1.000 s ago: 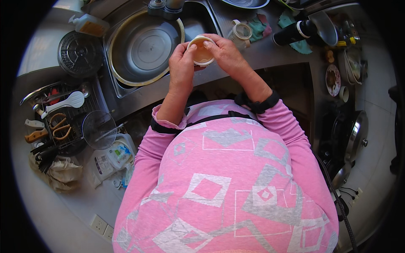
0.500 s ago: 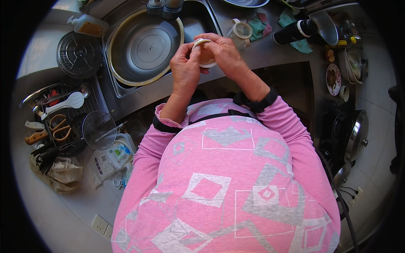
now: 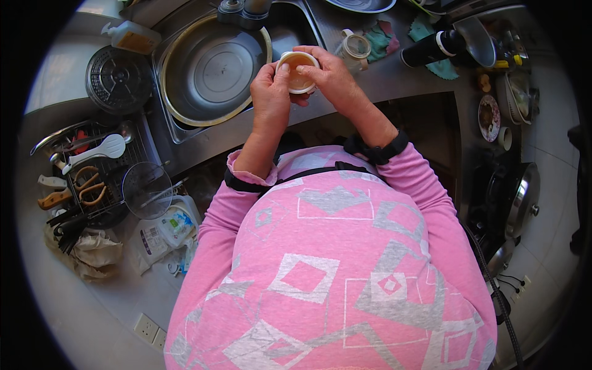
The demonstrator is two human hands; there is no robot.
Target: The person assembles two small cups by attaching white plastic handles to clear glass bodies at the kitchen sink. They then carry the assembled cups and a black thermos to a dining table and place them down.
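Over the front edge of the counter, both my hands hold a small round lid (image 3: 302,60) with a white rim and a brownish, see-through middle. My left hand (image 3: 269,92) is closed on its left side, the thumb over the rim. From the right, my right hand (image 3: 333,77) grips it, thumb laid on the inner face and fingers curled around the far edge. Some fingers are hidden beneath it. Just right of my right hand stands a clear glass jar (image 3: 353,54) with a pale handle or clasp. A large metal basin (image 3: 222,71) sits in the sink to the left.
Green and pink cloths (image 3: 381,42) and a black bottle (image 3: 431,49) lie to the right. A pump bottle (image 3: 131,38) and a round black strainer (image 3: 118,79) are at the left. Below them, a rack holds a white slotted spoon (image 3: 102,151), scissors (image 3: 90,186) and knives.
The lid has tilted so its round inner face shows more fully. My right thumb has come over that face, and both hands have shifted slightly.
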